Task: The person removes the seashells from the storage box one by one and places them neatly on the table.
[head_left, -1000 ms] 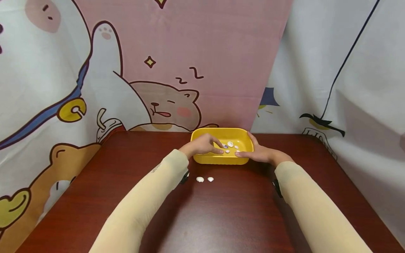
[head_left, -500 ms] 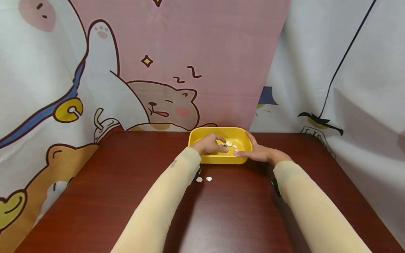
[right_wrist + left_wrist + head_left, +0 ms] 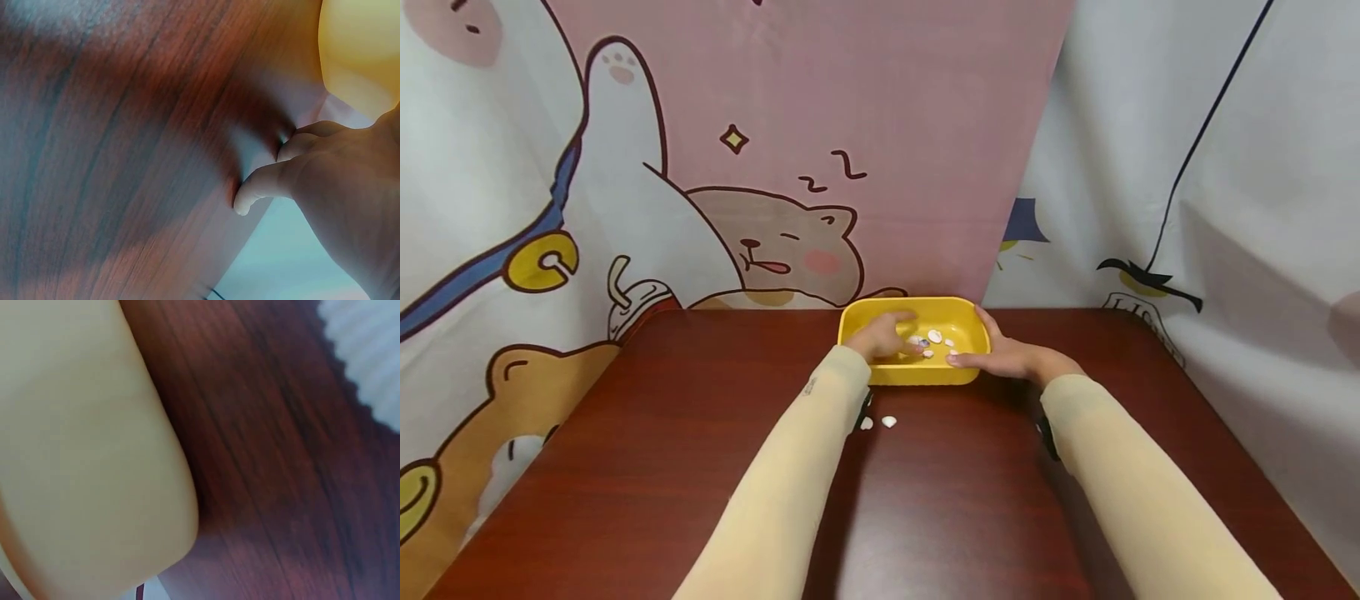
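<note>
Yellow walls surround the work before you: the basin [image 3: 925, 377] sits toward the far edge of the surface [image 3: 970, 475], with several small pale seashells [image 3: 934, 337] on its floor, one of them a purple-marked shell [image 3: 923, 342]. Your left hand [image 3: 880, 336] is inside the basin, thumb and forefinger spread beside those shells; its other fingers are hidden, and whether the thumb touches one, you cannot tell. Your right hand [image 3: 1006, 357] holds the basin at its near right corner, thumb over the rim, fingers along the outer side. Two white shells [image 3: 889, 422] lie on the surface in front, near your left sleeve [image 3: 786, 475].

Picking out a shell seems to be the step. Close on one alone, gripping opposite edges, since flat pieces would probably slide on so smooth a floor. Let the right thumb press only lightly, or the basin could tip toward you. Lift well above the near wall, and mind that sleeve: dropping your wrist might sweep the loose pair aside.
</note>
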A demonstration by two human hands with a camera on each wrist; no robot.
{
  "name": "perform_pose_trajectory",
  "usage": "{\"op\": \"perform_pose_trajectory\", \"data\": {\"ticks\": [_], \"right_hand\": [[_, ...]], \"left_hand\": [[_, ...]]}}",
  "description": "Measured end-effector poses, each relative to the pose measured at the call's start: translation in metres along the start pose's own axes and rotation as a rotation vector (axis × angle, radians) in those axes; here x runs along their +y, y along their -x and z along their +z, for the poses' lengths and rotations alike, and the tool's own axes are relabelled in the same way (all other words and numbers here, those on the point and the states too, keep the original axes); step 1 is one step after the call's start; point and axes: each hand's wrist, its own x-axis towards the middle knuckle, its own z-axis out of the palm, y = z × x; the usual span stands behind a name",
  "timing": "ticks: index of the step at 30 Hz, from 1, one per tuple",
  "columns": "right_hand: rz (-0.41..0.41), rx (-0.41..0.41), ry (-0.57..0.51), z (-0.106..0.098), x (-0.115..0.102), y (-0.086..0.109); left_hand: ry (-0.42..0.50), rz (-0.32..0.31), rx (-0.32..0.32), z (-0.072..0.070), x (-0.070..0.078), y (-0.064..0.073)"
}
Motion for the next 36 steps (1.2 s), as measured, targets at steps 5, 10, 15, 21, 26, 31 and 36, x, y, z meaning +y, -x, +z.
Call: {"op": "perform_pose_trajectory", "data": {"ticks": [5,10,15,21,26,31,36], "right_hand": [[0.001,-0.001,-0.003,0.0,-0.002,0.001],[-0.005,0.003,0.01,0.0,-0.004,0.002],[-0.003,0.0,0.005,0.0,-0.004,0.002],[0.018,0.013,-0.002,-0.004,0.001,0.003],[0.002,0.001,0.008,-0.003,0.001,0.0],[0.01,0.001,0.013,-0.002,0.0,-0.003],[0.016,-0.004,0.018,0.0,0.001,-0.004]], "left_hand": [[-0.059,-0.02,-0.033,-0.004,0.002,-0.002],[-0.173,-0.034,-0.08,-0.004,0.004,-0.008],[-0.268,-0.048,-0.133,-0.001,0.012,-0.009],[-0.204,-0.019,-0.16,-0.002,0.022,-0.008],[-0.182,-0.012,-0.158,-0.003,0.021,-0.005],[-0.19,0.009,-0.129,-0.002,0.016,-0.003],[-0.183,0.016,-0.112,0.001,0.015,-0.002]]}}
